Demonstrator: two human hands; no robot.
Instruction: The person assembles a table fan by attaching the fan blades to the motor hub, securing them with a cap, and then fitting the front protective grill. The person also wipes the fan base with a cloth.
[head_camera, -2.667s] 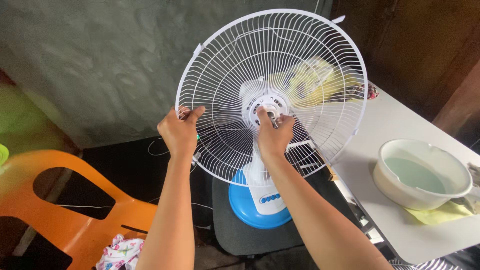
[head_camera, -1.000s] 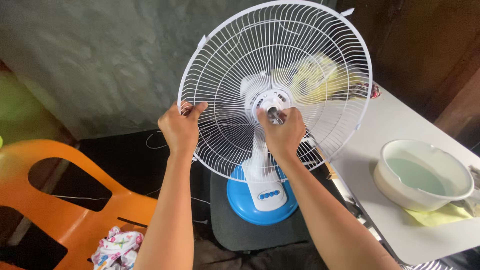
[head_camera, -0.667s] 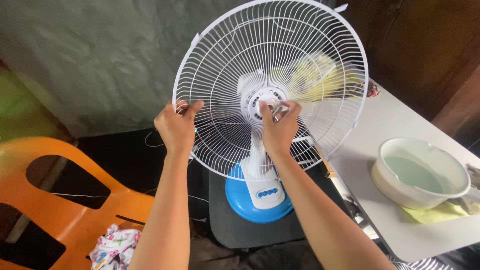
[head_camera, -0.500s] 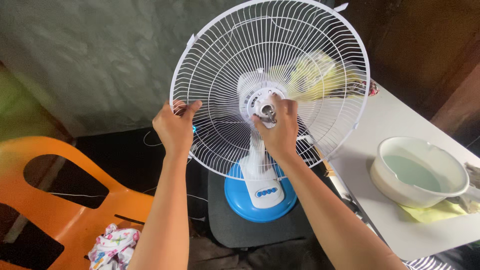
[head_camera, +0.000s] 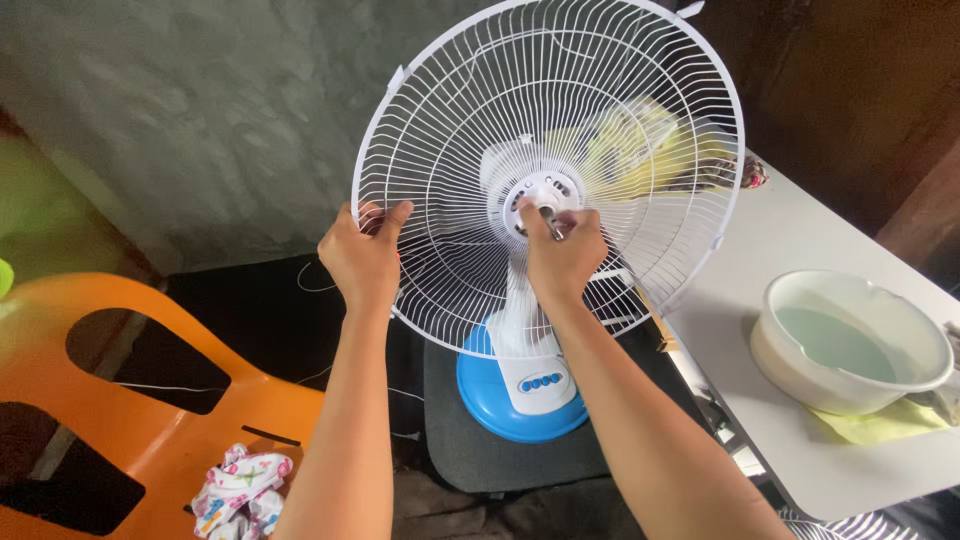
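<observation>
A white stand fan with a blue round base (head_camera: 520, 405) stands on a dark mat in front of me. Its rear wire guard (head_camera: 600, 110) is mounted and no blade is on it. My left hand (head_camera: 365, 255) grips the guard's rim at its lower left. My right hand (head_camera: 560, 250) is closed around the metal motor shaft (head_camera: 550, 222) at the white hub in the guard's middle, fingers pinched on it.
An orange plastic chair (head_camera: 150, 400) stands at the left with a patterned cloth (head_camera: 240, 485) beside it. At the right is a white table (head_camera: 800, 260) carrying a white basin of water (head_camera: 850, 340) on a yellow cloth. A grey wall lies behind.
My right hand has shifted its grip around the hub and shaft, fingers turning there. The left hand stayed on the rim. The fan tilted and swung slightly.
</observation>
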